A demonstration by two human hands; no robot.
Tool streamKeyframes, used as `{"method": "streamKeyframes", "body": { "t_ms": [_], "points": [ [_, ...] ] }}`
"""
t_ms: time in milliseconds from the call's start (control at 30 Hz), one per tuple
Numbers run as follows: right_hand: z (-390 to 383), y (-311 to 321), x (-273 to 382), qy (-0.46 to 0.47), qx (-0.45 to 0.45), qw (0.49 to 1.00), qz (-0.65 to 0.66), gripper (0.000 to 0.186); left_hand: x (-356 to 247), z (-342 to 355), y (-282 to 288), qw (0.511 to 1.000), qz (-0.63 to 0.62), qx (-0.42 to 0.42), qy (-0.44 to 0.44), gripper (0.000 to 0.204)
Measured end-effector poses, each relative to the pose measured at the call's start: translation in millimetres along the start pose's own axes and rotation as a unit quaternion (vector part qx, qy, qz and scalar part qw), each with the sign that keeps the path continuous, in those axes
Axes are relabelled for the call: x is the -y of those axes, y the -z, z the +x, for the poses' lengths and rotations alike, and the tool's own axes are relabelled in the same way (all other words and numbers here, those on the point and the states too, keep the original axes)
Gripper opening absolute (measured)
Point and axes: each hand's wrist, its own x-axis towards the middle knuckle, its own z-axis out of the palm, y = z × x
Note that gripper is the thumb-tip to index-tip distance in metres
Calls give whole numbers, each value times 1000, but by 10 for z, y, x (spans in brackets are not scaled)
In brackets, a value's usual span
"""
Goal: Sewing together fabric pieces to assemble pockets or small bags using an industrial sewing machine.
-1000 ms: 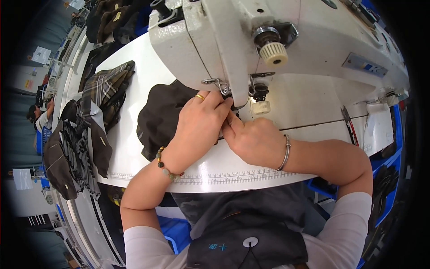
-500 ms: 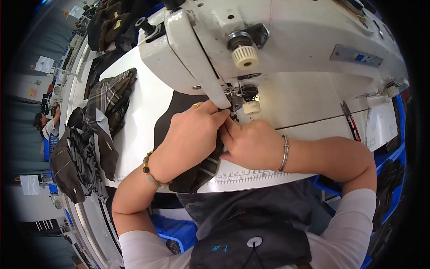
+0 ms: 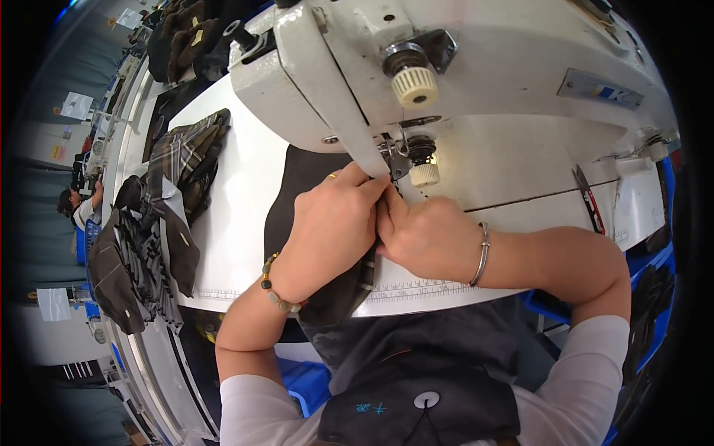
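Note:
My left hand [image 3: 335,227] is closed on a dark brown fabric piece [image 3: 282,189], with plaid showing at its lower right edge, its fingertips by the presser foot [image 3: 394,160] of the white sewing machine [image 3: 491,70]. My right hand [image 3: 420,234] is curled beside it, thumb and index finger pinching the same fabric's edge just in front of the foot. Both sets of fingertips nearly meet there and partly hide what they grip. The fabric lies on the white table [image 3: 223,260] and reaches down to its front edge.
A pile of plaid and dark fabric pieces [image 3: 182,160] lies on the left. Red-handled snips [image 3: 591,204] rest at the right. A blue bin [image 3: 305,386] sits below the table. At the far left another person [image 3: 82,208] works at a machine.
Since a second ago the fabric has swung toward the front edge, showing plaid along its side. Both hands stay by the foot, shifting slightly; the left dipped, then rose a little.

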Motion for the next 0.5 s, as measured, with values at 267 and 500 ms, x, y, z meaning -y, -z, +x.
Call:
{"method": "streamKeyframes", "body": {
  "t_ms": [267,500],
  "points": [
    [8,-88,-73,-9,-59,998,-24,31,-25,-104,179,997,71,10,-22,37],
    [-25,-120,132,55,-156,985,-47,16,-42,-238,292,989,-4,146,-17,53]
  ]
}}
